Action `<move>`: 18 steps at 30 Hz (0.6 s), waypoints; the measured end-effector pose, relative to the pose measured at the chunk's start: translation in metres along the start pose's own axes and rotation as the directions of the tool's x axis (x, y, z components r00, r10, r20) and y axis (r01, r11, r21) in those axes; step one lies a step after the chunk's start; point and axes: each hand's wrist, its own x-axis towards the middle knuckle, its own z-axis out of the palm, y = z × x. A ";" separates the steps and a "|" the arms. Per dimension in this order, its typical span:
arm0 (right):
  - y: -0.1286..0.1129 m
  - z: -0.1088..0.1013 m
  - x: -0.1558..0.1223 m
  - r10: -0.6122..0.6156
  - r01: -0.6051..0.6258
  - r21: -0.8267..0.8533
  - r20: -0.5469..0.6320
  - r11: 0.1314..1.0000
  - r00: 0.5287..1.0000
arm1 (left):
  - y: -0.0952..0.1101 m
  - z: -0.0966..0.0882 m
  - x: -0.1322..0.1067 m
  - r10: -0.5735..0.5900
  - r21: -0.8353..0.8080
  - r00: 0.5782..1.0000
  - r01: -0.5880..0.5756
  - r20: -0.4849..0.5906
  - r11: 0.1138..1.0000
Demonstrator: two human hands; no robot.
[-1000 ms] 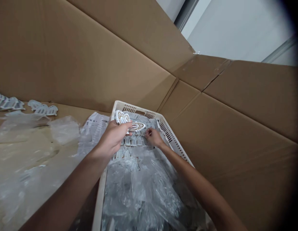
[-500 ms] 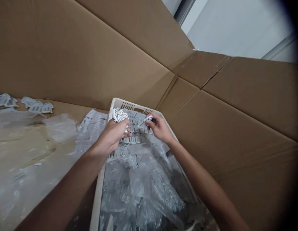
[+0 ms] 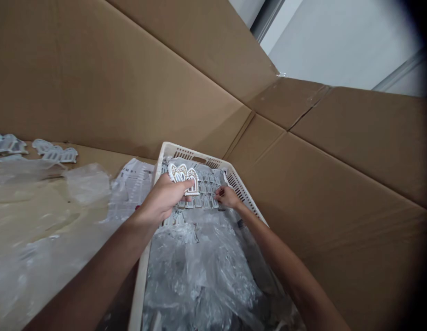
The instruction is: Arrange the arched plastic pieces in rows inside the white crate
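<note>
Listing contents from the left edge across to the right.

Loose white pieces [image 3: 54, 154]: a small group of arch-shaped flat parts, lying on the cardboard floor at far left, close to the cardboard wall [image 3: 113, 87].

Clear plastic sheeting [image 3: 37, 216]: crumpled film spread over the floor at left, reaching to the crate's side.

Printed paper [image 3: 134, 184]: a white sheet with dark print, lying between the sheeting and the crate, touching the crate's left wall.

Crate [image 3: 244, 195]: a cream plastic crate with slotted walls, set in the corner where the cardboard walls meet. Its near part is filled with more crumpled clear plastic bags [image 3: 199, 276]; its far part holds rows of small arch-shaped pieces [image 3: 208, 188] laid flat.

Left hand [image 3: 163, 200]: raised over the crate's left wall, fingers curled and thumb pressed forward, gripping a fanned stack of pieces [image 3: 184, 177]. These are white, arch-topped, with brown ornament, held above the rows in the crate's far left part.

Right hand [image 3: 227, 196]: lowered into the crate's far right part, fingers bent down with the tips touching the rows of pieces. Whether it has pinched one of them cannot be told at this size.

Cardboard panels [image 3: 337, 184]: large brown sheets rising at right behind the crate, with a pale wall [image 3: 337, 41] visible above them.
</note>
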 end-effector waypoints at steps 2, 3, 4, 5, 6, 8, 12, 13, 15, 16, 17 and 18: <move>0.000 0.005 0.000 0.030 -0.030 -0.009 0.001 1.000 1.000 | 0.000 0.000 0.000 0.013 -0.051 1.000 -0.013 0.001 0.999; 0.000 0.006 -0.001 0.040 -0.040 -0.016 -0.004 0.999 0.999 | 0.001 -0.001 0.000 0.019 -0.073 1.000 -0.019 0.008 0.997; -0.001 0.006 -0.003 0.037 -0.038 -0.025 -0.017 0.999 0.999 | 0.002 -0.001 -0.001 0.024 -0.087 1.000 -0.023 0.013 0.996; -0.004 0.006 -0.005 0.027 -0.028 -0.034 -0.031 0.999 0.999 | 0.003 -0.002 -0.001 0.028 -0.091 0.999 -0.026 0.019 0.996; -0.008 0.005 -0.008 0.010 -0.012 -0.047 -0.044 0.999 0.999 | 0.004 -0.002 -0.002 0.031 -0.082 0.999 -0.029 0.024 0.996; -0.022 -0.001 -0.014 -0.072 0.070 -0.031 -0.055 0.997 0.996 | 0.006 -0.003 -0.004 0.029 -0.038 0.999 -0.028 0.026 0.999; -0.077 -0.015 -0.037 -0.332 0.294 0.392 0.030 0.872 0.943 | 0.006 0.000 -0.008 0.046 0.005 0.998 -0.046 0.043 0.999; -0.093 -0.018 -0.044 -0.376 0.294 0.522 0.055 0.800 0.925 | 0.006 0.001 -0.008 0.053 -0.002 0.998 -0.052 0.046 0.999; -0.122 -0.024 -0.057 -0.425 0.257 0.663 0.102 0.703 0.899 | 0.007 0.002 -0.009 0.061 -0.020 0.997 -0.060 0.050 0.998; -0.133 -0.026 -0.062 -0.445 0.247 0.692 0.120 0.678 0.888 | 0.007 0.002 -0.010 0.064 -0.030 0.997 -0.063 0.053 0.998; -0.142 -0.028 -0.067 -0.464 0.244 0.703 0.136 0.667 0.875 | 0.008 0.003 -0.010 0.068 -0.040 0.996 -0.066 0.051 0.997; -0.149 -0.030 -0.070 -0.482 0.247 0.710 0.148 0.660 0.864 | 0.009 0.003 -0.010 0.073 -0.054 0.996 -0.070 0.046 0.996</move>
